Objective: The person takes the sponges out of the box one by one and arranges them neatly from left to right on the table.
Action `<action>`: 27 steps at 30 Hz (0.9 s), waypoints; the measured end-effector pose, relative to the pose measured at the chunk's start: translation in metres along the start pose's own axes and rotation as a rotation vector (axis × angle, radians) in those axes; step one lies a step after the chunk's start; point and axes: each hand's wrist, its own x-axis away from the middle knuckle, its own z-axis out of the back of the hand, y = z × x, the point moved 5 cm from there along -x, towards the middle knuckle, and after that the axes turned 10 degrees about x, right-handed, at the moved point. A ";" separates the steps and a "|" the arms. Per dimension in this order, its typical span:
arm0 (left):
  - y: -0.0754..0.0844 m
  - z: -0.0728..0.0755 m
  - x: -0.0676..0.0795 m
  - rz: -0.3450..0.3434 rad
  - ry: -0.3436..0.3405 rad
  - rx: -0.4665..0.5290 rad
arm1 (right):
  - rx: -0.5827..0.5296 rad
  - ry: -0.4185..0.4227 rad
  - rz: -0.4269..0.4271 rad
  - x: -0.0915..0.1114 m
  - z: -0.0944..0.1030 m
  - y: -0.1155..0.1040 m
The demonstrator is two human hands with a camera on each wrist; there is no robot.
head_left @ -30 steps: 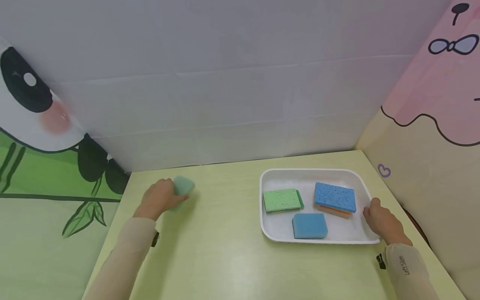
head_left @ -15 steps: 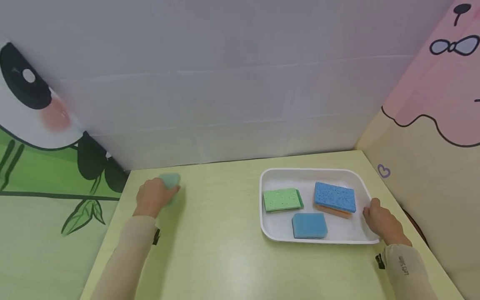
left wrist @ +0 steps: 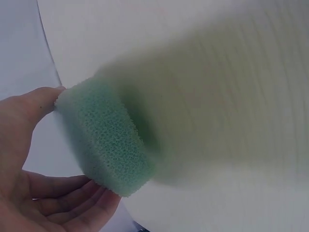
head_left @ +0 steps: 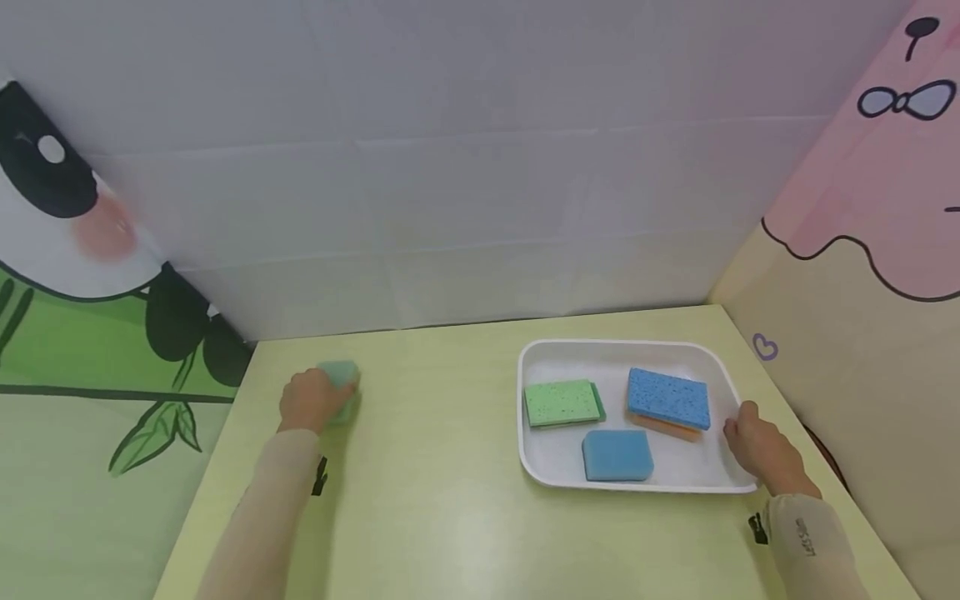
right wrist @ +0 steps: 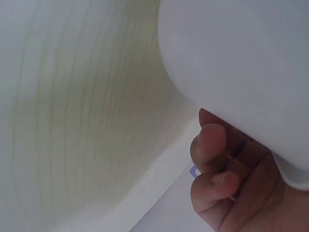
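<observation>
- Clearly, the left hand [head_left: 306, 400] holds a sea-green sponge [left wrist: 108, 140], thumb on one side, part-bent fingers on the other.
- This sponge is at the far left of the tabletop [head_left: 435, 433]; whether they touch is hard to tell.
- The right hand [head_left: 767, 450] grips the white tray [head_left: 585, 358] by its right edge, fingers curled.
- Inside the tray lie a light-green sponge [head_left: 561, 403], a blue-topped sponge [head_left: 667, 398] and a plain blue sponge [head_left: 618, 456].

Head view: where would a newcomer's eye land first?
Likely the white tray at the right of the table, holding a green sponge, a plain blue sponge and a speckled blue sponge. Next, the mint sponge in the left hand, at the table's left, and the right hand gripping the tray's right edge.
</observation>
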 end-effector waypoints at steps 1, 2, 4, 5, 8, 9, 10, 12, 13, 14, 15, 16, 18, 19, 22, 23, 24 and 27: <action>-0.001 -0.001 0.000 0.001 0.000 -0.001 | 0.001 -0.001 0.002 0.000 0.000 0.000; -0.001 -0.001 0.001 0.001 0.000 -0.002 | 0.003 0.002 0.005 0.000 0.000 0.000; -0.002 -0.002 0.002 -0.002 0.002 -0.011 | 0.009 0.006 0.007 0.000 -0.001 0.000; -0.002 -0.002 0.002 -0.005 0.001 -0.017 | 0.010 0.008 0.008 0.000 -0.001 0.000; -0.005 -0.004 0.002 -0.004 -0.006 -0.022 | 0.012 0.011 0.007 -0.001 -0.002 0.001; -0.006 -0.005 0.002 -0.002 -0.007 -0.023 | 0.013 0.011 0.006 -0.001 -0.002 0.001; -0.007 -0.006 0.002 0.001 -0.009 -0.021 | 0.012 0.011 0.008 -0.001 -0.002 0.001; -0.008 -0.007 0.001 0.009 -0.012 -0.017 | 0.013 0.015 0.009 -0.002 -0.002 0.001; -0.009 -0.007 0.001 0.015 -0.014 -0.016 | 0.014 0.017 0.010 -0.002 -0.002 0.001; -0.009 -0.008 0.001 0.018 -0.018 -0.015 | 0.016 0.019 0.011 -0.002 -0.001 0.001; -0.010 -0.009 0.000 0.020 -0.021 -0.015 | 0.017 0.020 0.011 -0.002 -0.001 0.001; -0.010 -0.009 0.000 0.022 -0.024 -0.015 | 0.018 0.022 0.011 -0.002 -0.001 0.001; -0.011 -0.010 0.000 0.025 -0.027 -0.016 | 0.022 0.023 0.007 -0.003 0.000 0.001; -0.012 -0.010 -0.001 0.026 -0.026 -0.018 | 0.024 0.024 0.007 -0.003 0.000 0.000; -0.012 -0.010 0.000 0.032 -0.016 -0.016 | 0.026 0.023 0.009 -0.003 0.000 0.000; -0.012 -0.011 -0.001 0.035 -0.012 -0.017 | 0.026 0.023 0.010 -0.002 0.001 -0.001; -0.013 -0.010 -0.001 0.038 -0.006 -0.016 | 0.025 0.022 0.012 -0.002 0.000 -0.001; -0.014 -0.009 -0.001 0.048 0.000 -0.019 | 0.025 0.018 0.011 -0.002 -0.001 -0.001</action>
